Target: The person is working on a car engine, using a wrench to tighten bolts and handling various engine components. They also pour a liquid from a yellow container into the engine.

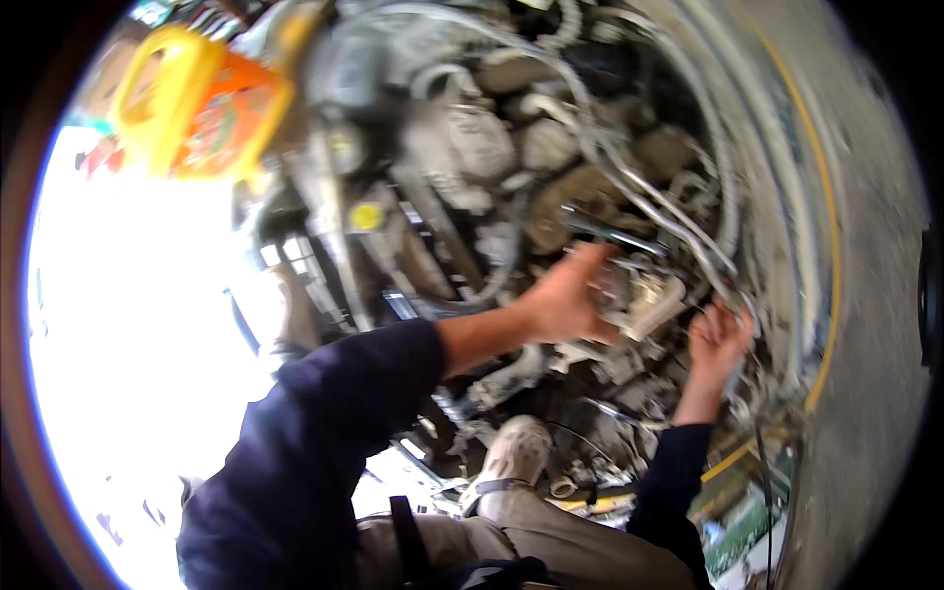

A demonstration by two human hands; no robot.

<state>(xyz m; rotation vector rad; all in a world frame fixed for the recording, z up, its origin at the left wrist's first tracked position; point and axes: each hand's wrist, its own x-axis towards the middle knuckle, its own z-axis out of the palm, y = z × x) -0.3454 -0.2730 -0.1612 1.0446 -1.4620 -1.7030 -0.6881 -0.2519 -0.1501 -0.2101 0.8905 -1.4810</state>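
My left hand (568,297) reaches across the engine bay, fingers and thumb curved around a small greyish part among pale dusty fittings; blur hides what it is. Just above it lies a shiny metal tool (615,231), like a ratchet wrench with a dark end, across the engine parts. Over at the right, my right hand (720,336) has its fingers bent up against thin hoses and cables by the side wall. Whatever is between those fingers is too small to make out. A pale bracket-like part (657,307) sits between both hands.
Grey pipes (659,197) curve over the dusty engine. My shoe (521,452) rests among the parts below my hands. A yellow and orange jug (211,108) stands at the upper left. A grey body panel (870,246) with a yellow line borders the right side.
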